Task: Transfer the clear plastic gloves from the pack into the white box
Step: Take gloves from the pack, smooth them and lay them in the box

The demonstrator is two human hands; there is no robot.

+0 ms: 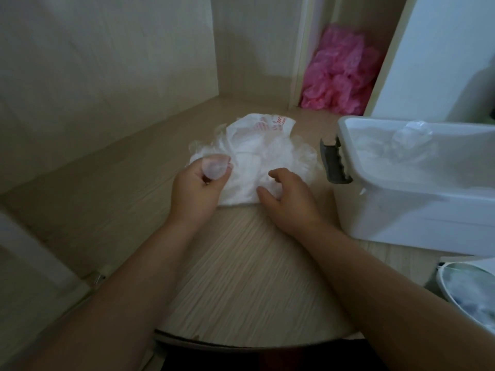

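Observation:
The pack of clear plastic gloves (257,145), a crumpled white bag with red print, lies on the wooden shelf in the middle of the view. My left hand (197,187) pinches a clear plastic glove (215,167) at the pack's left edge. My right hand (286,198) rests on the pack's near right side, its fingers curled into the plastic. The white box (417,210) stands open to the right, with a grey latch (334,160) on its left end. Some clear gloves (409,137) lie inside it.
A heap of pink plastic items (340,73) fills a narrow compartment at the back right. A white upright panel (439,54) rises behind the box. Wooden walls close the shelf on the left and back. A white round container (471,293) sits at the lower right.

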